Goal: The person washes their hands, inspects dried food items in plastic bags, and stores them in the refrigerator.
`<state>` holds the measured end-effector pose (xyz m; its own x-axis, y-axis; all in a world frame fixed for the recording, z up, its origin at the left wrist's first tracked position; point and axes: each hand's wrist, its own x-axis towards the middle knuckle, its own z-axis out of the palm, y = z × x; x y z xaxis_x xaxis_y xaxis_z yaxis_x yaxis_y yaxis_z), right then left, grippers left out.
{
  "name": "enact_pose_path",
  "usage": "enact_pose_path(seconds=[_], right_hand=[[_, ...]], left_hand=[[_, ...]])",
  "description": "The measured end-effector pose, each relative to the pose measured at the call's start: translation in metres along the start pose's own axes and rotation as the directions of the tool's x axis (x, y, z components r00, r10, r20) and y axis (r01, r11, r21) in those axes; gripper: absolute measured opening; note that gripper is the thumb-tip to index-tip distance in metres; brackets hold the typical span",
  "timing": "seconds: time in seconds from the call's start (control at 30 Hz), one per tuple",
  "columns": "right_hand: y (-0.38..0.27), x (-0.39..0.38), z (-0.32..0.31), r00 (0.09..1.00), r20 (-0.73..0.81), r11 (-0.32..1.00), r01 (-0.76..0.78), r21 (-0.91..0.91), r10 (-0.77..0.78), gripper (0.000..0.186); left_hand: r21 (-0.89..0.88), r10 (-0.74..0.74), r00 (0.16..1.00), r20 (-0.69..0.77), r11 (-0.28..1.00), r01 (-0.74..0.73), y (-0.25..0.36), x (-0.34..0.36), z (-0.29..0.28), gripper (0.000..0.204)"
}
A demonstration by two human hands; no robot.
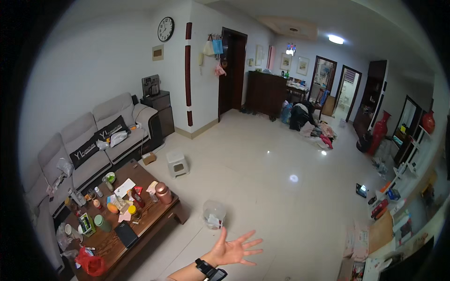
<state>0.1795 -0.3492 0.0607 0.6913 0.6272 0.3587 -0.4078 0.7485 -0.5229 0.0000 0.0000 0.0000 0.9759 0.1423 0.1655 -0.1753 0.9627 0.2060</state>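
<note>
My left hand (pixel 238 249) is raised at the bottom centre, palm showing, fingers spread and holding nothing, with a black watch (pixel 209 269) on the wrist. Just beyond it on the floor is a translucent bin (pixel 213 210) with white scraps inside. To the left stands a wooden coffee table (pixel 159 210) covered with several items: a copper-coloured container (pixel 163 193), bottles, cups, a black flat object (pixel 126 234) and a red plastic bag (pixel 93 262). I cannot see my right hand.
A grey sofa (pixel 88 139) lines the left wall, with a white stool (pixel 177 165) nearby. A heap of clothes (pixel 314 131) lies across the tiled floor near a dark cabinet (pixel 262 93). Red vases (pixel 379 129) and shelves line the right side, with boxes (pixel 361 241) below.
</note>
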Motion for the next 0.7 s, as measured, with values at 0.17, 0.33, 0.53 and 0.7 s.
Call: enact_pose_path(seconds=[0.17, 0.33, 0.53, 0.7], right_hand=[[-0.034, 0.152, -0.121, 0.891, -0.434, 0.991, 0.104, -0.089, -0.132, 0.07], [-0.102, 0.35, -0.193, 0.901, -0.408, 0.989, 0.128, -0.076, -0.148, 0.074], [-0.131, 0.581, -0.302, 0.977, -0.206, 0.999, -0.051, -0.013, 0.047, 0.076], [-0.071, 0.791, -0.387, 0.978, -0.01, 0.952, -0.202, 0.229, 0.209, 0.082]], left_hand=[[0.027, -0.065, 0.997, 0.042, 0.998, 0.064, 0.001, 0.193, -0.054, 0.1], [0.004, 0.066, 0.998, 0.006, 0.998, -0.066, 0.025, 0.362, -0.07, 0.099], [0.072, 0.276, 0.954, -0.122, 0.961, -0.268, 0.057, 0.528, -0.084, 0.099], [0.091, 0.351, 0.895, -0.276, 0.936, -0.34, 0.13, 0.682, -0.138, 0.095]])
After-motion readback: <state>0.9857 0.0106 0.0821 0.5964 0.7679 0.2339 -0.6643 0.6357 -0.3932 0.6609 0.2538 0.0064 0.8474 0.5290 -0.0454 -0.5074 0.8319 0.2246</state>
